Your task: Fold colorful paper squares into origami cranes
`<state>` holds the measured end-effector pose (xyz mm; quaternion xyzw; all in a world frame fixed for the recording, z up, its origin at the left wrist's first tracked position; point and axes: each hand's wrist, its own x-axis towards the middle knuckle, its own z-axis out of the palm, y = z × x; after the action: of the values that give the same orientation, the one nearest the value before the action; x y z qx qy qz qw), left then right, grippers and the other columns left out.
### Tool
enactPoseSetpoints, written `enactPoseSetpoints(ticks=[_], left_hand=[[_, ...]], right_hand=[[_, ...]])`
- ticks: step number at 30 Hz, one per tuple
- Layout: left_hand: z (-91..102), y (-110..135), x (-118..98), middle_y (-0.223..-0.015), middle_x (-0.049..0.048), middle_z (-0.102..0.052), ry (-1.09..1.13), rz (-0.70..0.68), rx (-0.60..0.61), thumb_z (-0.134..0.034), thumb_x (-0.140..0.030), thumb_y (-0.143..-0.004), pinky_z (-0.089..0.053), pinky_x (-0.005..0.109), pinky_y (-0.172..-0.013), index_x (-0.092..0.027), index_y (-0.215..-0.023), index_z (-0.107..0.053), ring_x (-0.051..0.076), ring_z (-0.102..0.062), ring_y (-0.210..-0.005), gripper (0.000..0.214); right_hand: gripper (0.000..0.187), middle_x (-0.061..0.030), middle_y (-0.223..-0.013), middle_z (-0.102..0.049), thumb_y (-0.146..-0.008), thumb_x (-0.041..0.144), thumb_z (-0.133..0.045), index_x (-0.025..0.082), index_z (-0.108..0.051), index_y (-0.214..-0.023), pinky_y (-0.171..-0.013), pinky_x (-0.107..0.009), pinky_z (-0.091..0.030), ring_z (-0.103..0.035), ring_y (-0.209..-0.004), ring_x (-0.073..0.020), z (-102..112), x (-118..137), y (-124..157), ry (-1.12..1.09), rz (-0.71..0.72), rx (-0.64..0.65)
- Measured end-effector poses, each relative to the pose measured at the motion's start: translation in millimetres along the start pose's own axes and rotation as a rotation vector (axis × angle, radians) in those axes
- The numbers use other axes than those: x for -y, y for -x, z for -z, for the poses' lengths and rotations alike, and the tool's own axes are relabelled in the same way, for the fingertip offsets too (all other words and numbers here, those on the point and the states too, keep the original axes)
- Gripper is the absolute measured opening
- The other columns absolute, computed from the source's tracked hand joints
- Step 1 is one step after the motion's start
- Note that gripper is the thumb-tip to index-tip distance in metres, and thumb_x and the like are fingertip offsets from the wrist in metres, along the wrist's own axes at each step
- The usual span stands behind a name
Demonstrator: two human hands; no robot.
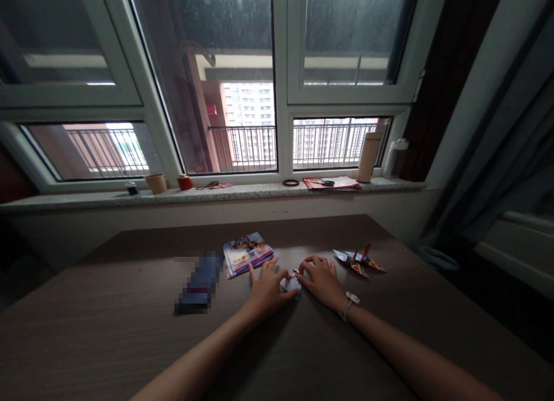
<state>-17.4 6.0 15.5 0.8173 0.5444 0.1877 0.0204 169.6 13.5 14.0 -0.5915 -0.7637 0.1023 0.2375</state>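
Note:
A small piece of folded printed paper [293, 285] lies on the table between my two hands. My left hand [269, 287] grips its left side, thumb along the near edge and index finger on top, other fingers stretched toward the paper stack. At the upper right edge of the folded paper, my right hand [322, 281] pinches with bent fingers; a bracelet circles that wrist. Just beyond the left fingertips is a stack of colourful printed sheets [246, 255]. To the right of my right hand sit folded paper cranes [357, 265] with pointed wings.
A blurred dark object [199, 284] lies left on the brown table [121, 308]. Along the windowsill [242, 192] stand a paper cup [156, 183], a red spool [184, 182], a bead bracelet [291, 183], scissors [326, 183] on papers, a tan bottle [369, 157] and a clear bottle [395, 158].

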Motion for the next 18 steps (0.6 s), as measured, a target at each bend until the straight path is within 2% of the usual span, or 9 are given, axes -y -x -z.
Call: enactPoseSetpoints(ticks=[8,18], left_hand=[[-1.3,-0.4,0.0,-0.145,0.0111,-0.043,0.007,0.015,0.017,-0.069,-0.056,-0.074,-0.001,0.076,-0.104,-0.029,-0.101,-0.066,0.037,-0.036,-0.134,0.039],[-3.1,-0.4,-0.3,-0.145,0.0088,-0.044,0.048,-0.027,0.022,-0.072,-0.046,-0.075,-0.003,0.075,-0.105,-0.033,-0.111,-0.063,0.035,-0.037,-0.134,0.040]], right_hand=[[0.022,-0.0019,-0.117,-0.056,-0.090,0.048,-0.051,0.031,-0.064,-0.095,-0.107,-0.061,-0.013,-0.042,-0.118,-0.0274,-0.9,-0.8,-0.4,-0.011,0.007,-0.007],[0.020,-0.0022,-0.117,-0.057,-0.089,0.046,-0.054,0.029,-0.063,-0.095,-0.108,-0.061,-0.013,-0.040,-0.121,-0.0279,-2.0,-0.6,0.5,0.005,-0.003,-0.024]])
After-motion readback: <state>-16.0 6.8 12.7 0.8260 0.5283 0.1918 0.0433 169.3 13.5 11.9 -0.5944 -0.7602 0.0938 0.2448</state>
